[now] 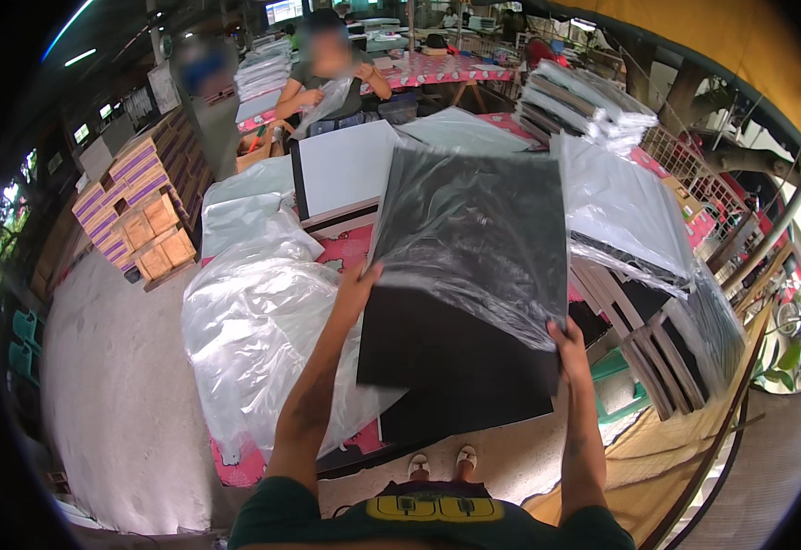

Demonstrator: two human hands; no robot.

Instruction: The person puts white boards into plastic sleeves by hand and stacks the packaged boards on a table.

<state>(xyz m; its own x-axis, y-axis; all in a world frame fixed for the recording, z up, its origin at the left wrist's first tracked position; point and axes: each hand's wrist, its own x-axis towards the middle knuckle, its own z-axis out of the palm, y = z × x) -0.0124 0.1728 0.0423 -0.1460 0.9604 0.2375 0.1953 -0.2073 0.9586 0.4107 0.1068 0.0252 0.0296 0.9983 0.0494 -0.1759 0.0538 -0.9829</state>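
Note:
A large black board (446,335) is held up in front of me, its far part covered by a clear plastic bag (474,211). The bag's open edge runs slantwise across the board, and the near part of the board is bare. My left hand (360,282) is closed on the left edge, where bag and board meet. Lower down, my right hand (567,341) grips the right edge by the bag's mouth. Beneath lies another black sheet (474,408) on the table. To the left is a heap of clear plastic bags (254,330).
Wrapped panels (620,202) lie stacked at right, with more panels (662,357) leaning below them. A white panel (345,170) stands behind the pink patterned table cover (347,246). Cartons (139,197) are piled at far left. Across the table a person (331,82) handles plastic.

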